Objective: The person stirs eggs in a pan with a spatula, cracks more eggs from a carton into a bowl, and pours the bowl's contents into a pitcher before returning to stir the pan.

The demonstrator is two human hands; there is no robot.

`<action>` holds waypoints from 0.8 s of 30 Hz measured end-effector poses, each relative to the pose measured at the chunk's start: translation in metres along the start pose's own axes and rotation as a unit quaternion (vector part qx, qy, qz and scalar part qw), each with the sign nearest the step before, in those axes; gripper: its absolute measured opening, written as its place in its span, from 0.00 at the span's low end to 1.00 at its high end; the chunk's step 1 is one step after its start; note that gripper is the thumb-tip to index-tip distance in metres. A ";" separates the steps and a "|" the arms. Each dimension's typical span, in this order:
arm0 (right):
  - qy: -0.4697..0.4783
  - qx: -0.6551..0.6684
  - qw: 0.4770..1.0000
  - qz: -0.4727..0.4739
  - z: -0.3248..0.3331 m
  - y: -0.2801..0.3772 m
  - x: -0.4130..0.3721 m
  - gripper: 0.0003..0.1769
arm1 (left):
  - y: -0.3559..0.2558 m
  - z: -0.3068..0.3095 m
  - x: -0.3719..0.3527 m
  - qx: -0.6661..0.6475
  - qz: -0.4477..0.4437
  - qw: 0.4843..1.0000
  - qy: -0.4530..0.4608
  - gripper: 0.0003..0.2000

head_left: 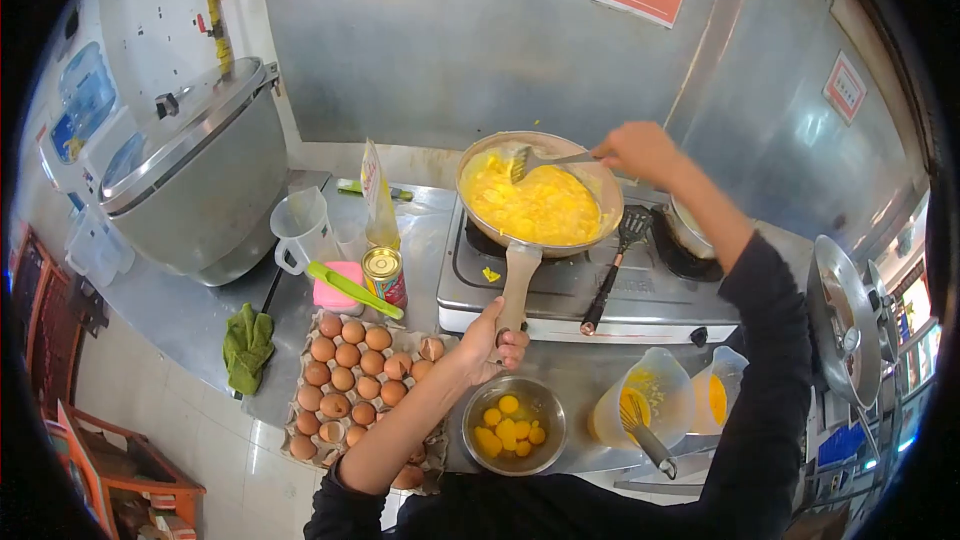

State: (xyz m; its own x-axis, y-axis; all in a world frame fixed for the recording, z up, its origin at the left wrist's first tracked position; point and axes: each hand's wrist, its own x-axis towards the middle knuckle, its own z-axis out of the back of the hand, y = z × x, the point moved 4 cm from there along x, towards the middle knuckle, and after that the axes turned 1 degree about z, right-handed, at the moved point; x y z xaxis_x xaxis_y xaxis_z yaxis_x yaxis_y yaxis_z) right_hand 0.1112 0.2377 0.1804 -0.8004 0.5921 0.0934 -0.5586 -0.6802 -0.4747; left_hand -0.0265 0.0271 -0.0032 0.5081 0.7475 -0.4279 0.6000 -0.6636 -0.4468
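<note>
My left hand (pixel 492 342) is wrapped round the beige handle of a frying pan (pixel 516 290), which sits on the left burner of the gas stove (pixel 452 275). Soft yellow scrambled eggs (pixel 535 208) fill much of the pan. My right hand (pixel 640 153) is closed on the handle of a spatula (pixel 562 159); its slotted head lies in the eggs near the pan's far left side. Below my left hand stands a steel bowl (pixel 468 440) with several raw yolks. A carton of brown eggs (pixel 368 360) lies under my left forearm.
A black slotted turner (pixel 606 285) rests on the stove, near another pan (pixel 692 230). Two plastic jugs (pixel 675 390) with yellow liquid, one holding a whisk (pixel 650 445), stand at front right. A can (pixel 384 275), pink container (pixel 338 290) and large rice cooker (pixel 205 180) are left.
</note>
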 end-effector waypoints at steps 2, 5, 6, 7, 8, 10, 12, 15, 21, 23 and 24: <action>0.129 0.106 0.986 0.001 0.024 -0.019 0.002 0.14 | 0.001 0.001 0.001 -0.016 -0.006 1.000 0.013 0.18; 0.290 0.160 0.944 -0.004 0.052 -0.051 -0.007 0.14 | 0.001 0.002 0.001 -0.030 -0.012 0.999 0.021 0.18; 0.380 0.185 0.906 -0.020 0.057 -0.053 -0.015 0.15 | 0.002 0.002 0.002 -0.030 -0.010 0.999 0.023 0.18; 0.381 0.183 0.906 -0.022 0.065 -0.053 -0.020 0.15 | 0.003 0.003 0.003 -0.035 -0.012 0.999 0.023 0.18; 0.439 0.207 0.870 -0.087 0.067 -0.054 -0.030 0.15 | 0.003 0.004 0.003 -0.040 -0.015 0.999 0.022 0.18; 0.494 0.228 0.825 -0.153 0.064 -0.052 -0.044 0.15 | 0.003 0.004 0.003 -0.037 -0.018 0.999 0.027 0.18; 0.498 0.299 0.797 -0.162 0.050 -0.048 -0.052 0.14 | 0.003 0.003 0.004 -0.033 -0.023 0.999 0.033 0.18; 0.494 0.404 0.752 -0.165 0.026 -0.033 -0.052 0.15 | 0.002 0.003 0.002 -0.023 -0.028 0.999 0.031 0.18; 0.477 0.536 0.680 -0.149 0.008 -0.002 -0.040 0.18 | 0.003 0.002 0.001 -0.026 -0.015 0.999 0.038 0.18; 0.452 0.573 0.666 -0.154 -0.002 0.010 -0.036 0.11 | 0.002 0.002 0.000 -0.009 -0.007 1.000 0.019 0.18; 0.428 0.608 0.650 -0.160 -0.006 0.016 -0.033 0.09 | 0.001 0.003 0.000 -0.008 -0.008 1.000 0.019 0.18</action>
State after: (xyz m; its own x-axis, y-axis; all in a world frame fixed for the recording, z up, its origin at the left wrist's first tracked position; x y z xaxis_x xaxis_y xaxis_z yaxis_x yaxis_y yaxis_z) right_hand 0.1300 0.2097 0.1641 -0.4776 0.4565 -0.7506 -0.8421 0.0058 0.5393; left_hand -0.0275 0.0263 -0.0062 0.5212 0.7586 -0.3911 0.6178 -0.6515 -0.4403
